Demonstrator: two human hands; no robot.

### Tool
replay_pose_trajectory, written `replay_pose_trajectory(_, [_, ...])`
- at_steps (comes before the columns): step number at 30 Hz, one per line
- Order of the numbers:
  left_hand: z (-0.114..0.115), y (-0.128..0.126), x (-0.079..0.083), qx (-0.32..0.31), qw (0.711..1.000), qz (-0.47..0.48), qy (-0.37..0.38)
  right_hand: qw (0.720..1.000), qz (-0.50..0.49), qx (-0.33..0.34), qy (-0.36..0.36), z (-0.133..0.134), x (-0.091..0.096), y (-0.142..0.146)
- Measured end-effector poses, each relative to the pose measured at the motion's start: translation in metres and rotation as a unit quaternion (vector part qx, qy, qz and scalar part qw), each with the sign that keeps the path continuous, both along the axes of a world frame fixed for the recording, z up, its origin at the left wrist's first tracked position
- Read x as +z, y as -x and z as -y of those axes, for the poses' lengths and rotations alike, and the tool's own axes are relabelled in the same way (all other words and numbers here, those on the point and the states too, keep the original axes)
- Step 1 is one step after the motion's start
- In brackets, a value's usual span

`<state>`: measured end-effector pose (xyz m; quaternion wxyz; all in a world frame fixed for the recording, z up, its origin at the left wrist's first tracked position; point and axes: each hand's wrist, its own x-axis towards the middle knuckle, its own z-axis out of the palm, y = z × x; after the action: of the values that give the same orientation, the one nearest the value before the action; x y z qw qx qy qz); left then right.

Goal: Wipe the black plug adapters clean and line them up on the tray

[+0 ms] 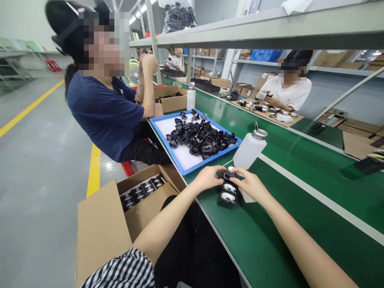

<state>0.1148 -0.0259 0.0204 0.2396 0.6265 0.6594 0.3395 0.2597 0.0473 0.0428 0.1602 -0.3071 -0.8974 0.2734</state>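
Observation:
My left hand (209, 178) and my right hand (249, 184) meet over the green bench (255, 248), thumbs and fingers closed on a small black plastic part (230, 175) between them. Just below it lie black housings (228, 197) with white and green insides, lined up toward me. Under my right hand a pale flat pad or cloth (248, 197) partly shows. A white pump bottle (250, 149) with a metal cap stands right behind my fingers. My fingertips hide part of the held piece.
Left of the bottle, a blue-rimmed tray (183, 173) holds many black plastic parts (198, 136). An open carton (100, 236) of packed pieces stands beside my legs. One co-worker (105, 112) sits at left, another (288, 90) across the bench. A shelf (264, 30) runs overhead.

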Motion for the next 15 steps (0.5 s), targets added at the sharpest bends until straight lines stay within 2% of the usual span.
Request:
replay_pose_trajectory(3, [0.003, 0.001, 0.004, -0.03, 0.999, -0.015, -0.02, 1.0, 0.022, 0.005, -0.007, 0.0, 0.001, 0.0])
replay_pose_trajectory(7, [0.003, 0.005, 0.014, -0.066, 0.996, -0.064, 0.0, 0.998, 0.058, 0.006, -0.024, -0.006, 0.005, 0.004])
replay_pose_trajectory(12, [0.0, 0.006, 0.019, -0.071, 0.993, -0.094, 0.01, 0.995, 0.093, 0.011, -0.022, -0.015, 0.002, 0.005])
replay_pose_trajectory(15, [-0.004, 0.005, 0.023, -0.07, 0.986, -0.147, 0.03, 0.994, 0.103, 0.021, -0.042, -0.02, -0.002, 0.002])
